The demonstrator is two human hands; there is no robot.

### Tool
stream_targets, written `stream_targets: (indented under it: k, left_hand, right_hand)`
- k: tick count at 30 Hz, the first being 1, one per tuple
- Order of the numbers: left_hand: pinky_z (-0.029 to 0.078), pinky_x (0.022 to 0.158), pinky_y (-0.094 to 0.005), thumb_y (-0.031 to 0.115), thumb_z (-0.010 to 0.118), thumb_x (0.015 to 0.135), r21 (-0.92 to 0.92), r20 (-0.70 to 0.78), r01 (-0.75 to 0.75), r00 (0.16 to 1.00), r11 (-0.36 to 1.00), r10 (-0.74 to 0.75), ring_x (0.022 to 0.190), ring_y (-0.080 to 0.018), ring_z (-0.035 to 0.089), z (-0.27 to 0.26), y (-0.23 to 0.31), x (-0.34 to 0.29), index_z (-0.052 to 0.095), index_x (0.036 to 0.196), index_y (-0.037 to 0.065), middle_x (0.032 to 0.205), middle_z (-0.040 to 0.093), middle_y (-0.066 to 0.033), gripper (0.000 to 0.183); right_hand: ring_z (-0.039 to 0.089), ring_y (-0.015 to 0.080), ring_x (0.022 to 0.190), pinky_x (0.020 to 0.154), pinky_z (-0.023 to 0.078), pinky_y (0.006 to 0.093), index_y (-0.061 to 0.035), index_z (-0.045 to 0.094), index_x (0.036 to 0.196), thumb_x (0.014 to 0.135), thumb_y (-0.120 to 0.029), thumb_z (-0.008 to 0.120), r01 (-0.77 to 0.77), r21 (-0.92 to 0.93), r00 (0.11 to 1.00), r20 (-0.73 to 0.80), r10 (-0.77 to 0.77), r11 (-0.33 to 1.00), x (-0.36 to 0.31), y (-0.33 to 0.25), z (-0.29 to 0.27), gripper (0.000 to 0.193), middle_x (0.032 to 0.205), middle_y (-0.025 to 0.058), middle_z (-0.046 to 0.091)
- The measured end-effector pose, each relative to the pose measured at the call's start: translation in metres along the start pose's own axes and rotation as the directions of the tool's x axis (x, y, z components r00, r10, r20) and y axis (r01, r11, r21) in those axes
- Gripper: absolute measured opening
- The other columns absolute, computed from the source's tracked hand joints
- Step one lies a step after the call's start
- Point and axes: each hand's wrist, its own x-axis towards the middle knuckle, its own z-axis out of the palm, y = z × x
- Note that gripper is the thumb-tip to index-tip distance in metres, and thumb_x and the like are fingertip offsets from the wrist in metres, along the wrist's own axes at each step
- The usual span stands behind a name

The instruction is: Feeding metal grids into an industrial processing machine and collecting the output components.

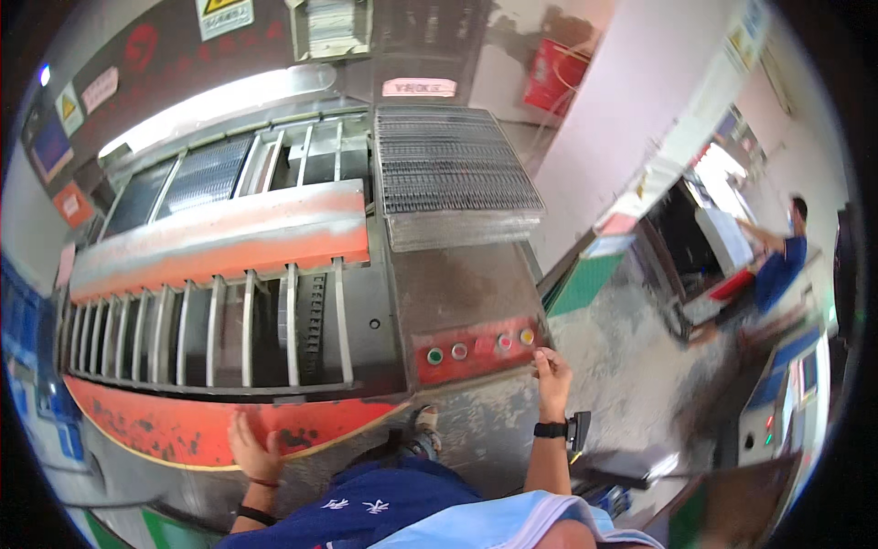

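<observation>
My left hand is open, fingers apart, at the worn red front edge of a large machine. Whether it touches that edge I cannot tell. My right hand is raised just right of a red control panel, its fingers curled together with nothing visible in them. Closest to it on the panel is a yellow button; a green button sits at the far left end. Behind the panel lies a stack of dark, finely patterned sheets on the machine top.
Metal bars span the machine's open bed, below an orange-and-grey crossbeam. More patterned panels lie beyond it. Green boards lean by a white pillar. At the right, another person handles a pale sheet by a machine.
</observation>
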Motion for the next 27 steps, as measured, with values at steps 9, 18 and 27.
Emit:
stream_targets:
  k: [9,18,27]
  left_hand:
    - [0.033,0.097,-0.0431,0.019,0.047,0.09,-0.133,-0.313,0.288,0.896,0.948,-0.316,0.117,-0.0351,0.04,0.012,0.055,0.036,0.04,0.124,-0.003,0.128,0.038,-0.0207,0.041]
    - [0.047,0.068,-0.0266,0.01,0.054,0.086,-0.57,-0.093,0.068,0.985,0.819,-0.146,0.082,-0.0169,0.056,0.016,0.233,0.204,0.053,0.109,-0.003,0.098,0.055,-0.0124,0.027]
    - [0.044,0.074,-0.0425,0.029,0.05,0.084,-0.31,0.084,0.171,0.985,0.935,-0.152,0.085,-0.0399,0.057,0.098,0.345,0.33,0.056,0.097,-0.005,0.091,0.059,-0.0265,0.037]
  right_hand:
    - [0.053,0.0092,0.066,0.06,0.044,0.0225,0.0014,0.059,0.099,0.084,-0.017,0.06,0.3,-0.218,0.954,0.066,-0.293,0.929,0.177,-0.028,-0.004,0.024,0.08,0.001,0.06]
    - [0.047,0.0336,0.102,0.083,0.043,0.0408,0.002,0.049,0.115,0.082,-0.029,0.059,0.59,-0.468,0.807,0.329,-0.49,0.658,0.275,-0.063,0.046,0.046,0.118,0.0196,0.046]
    - [0.049,0.0394,0.092,0.08,0.041,0.0452,0.0078,0.047,0.113,0.078,-0.035,0.062,0.713,-0.478,0.694,0.37,-0.618,0.513,0.312,-0.05,0.041,0.057,0.112,0.0216,0.049]
